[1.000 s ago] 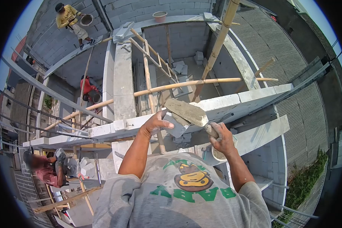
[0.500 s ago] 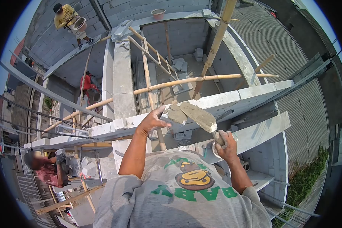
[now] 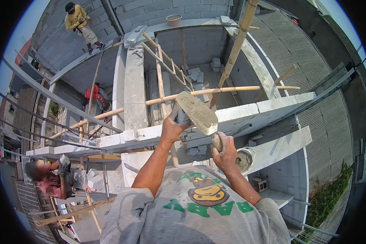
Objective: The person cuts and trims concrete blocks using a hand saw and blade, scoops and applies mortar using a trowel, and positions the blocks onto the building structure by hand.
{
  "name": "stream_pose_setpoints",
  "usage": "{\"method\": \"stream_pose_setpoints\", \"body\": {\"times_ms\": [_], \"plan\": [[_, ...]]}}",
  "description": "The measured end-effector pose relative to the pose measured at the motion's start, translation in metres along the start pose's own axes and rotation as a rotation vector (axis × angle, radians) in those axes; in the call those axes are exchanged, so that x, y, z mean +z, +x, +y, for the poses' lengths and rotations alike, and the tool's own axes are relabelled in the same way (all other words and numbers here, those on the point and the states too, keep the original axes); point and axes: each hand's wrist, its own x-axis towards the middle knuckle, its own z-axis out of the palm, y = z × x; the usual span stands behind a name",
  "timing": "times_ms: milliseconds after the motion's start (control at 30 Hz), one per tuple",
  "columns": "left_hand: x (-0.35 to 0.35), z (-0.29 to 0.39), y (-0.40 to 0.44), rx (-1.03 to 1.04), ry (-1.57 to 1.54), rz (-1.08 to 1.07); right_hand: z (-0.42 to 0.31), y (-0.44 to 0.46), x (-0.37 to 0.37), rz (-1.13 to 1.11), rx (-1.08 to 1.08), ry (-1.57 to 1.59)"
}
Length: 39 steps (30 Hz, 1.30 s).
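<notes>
Right hand (image 3: 225, 157) grips the trowel (image 3: 216, 143) blade flat under its mortar (image 3: 196, 112), likely against spills, while left hand (image 3: 171, 131) clasps a block (image 3: 183, 116) close by.

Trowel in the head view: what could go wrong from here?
The mortar on the trowel in the right hand might slide off and drop into the open space below. The left hand, close to the blade, could get bumped, perhaps losing its gray piece.

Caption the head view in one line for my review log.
The right hand holds a trowel of mortar beside the left hand, amid pale block walls.
</notes>
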Motion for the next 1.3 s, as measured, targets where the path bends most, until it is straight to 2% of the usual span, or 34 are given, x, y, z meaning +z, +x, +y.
{"method": "stream_pose_setpoints", "body": {"times_ms": [67, 300, 400, 567, 733, 833, 867, 967, 1133, 1200, 1300], "plan": [[0.005, 0.002, 0.0, -0.034, 0.05, 0.047, -0.007, 0.001, 0.008, -0.009, 0.052, -0.053], [-0.003, 0.007, -0.001, -0.091, 0.224, 0.165, 0.025, -0.029, 0.001, -0.054, -0.03, -0.148], [-0.001, 0.003, -0.003, -0.101, 0.192, 0.147, 0.031, -0.039, -0.007, -0.063, -0.016, -0.149], [-0.007, -0.009, 0.009, -0.06, -0.055, 0.12, 0.03, -0.051, -0.029, -0.121, 0.034, -0.132], [-0.017, -0.014, 0.008, 0.059, -0.022, 0.044, 0.022, -0.026, -0.04, -0.087, -0.024, 0.212], [-0.012, -0.013, 0.003, 0.031, -0.226, -0.022, 0.003, -0.003, -0.051, -0.439, 0.523, 0.838], [-0.01, -0.013, 0.002, 0.027, -0.226, -0.044, 0.006, 0.001, -0.043, -0.462, 0.476, 0.837], [-0.007, -0.011, 0.001, 0.041, -0.226, -0.083, -0.012, 0.021, -0.043, -0.606, 0.628, 1.119], [-0.02, -0.017, -0.004, 0.026, -0.144, -0.126, 0.006, 0.021, -0.044, -0.778, 0.835, 1.033], [-0.029, -0.025, -0.008, -0.007, -0.261, -0.115, 0.015, 0.009, -0.062, -0.862, 0.885, 0.914], [-0.038, -0.022, -0.009, -0.066, -0.383, -0.078, 0.033, -0.012, -0.079, -0.862, 0.907, 0.854]]}}
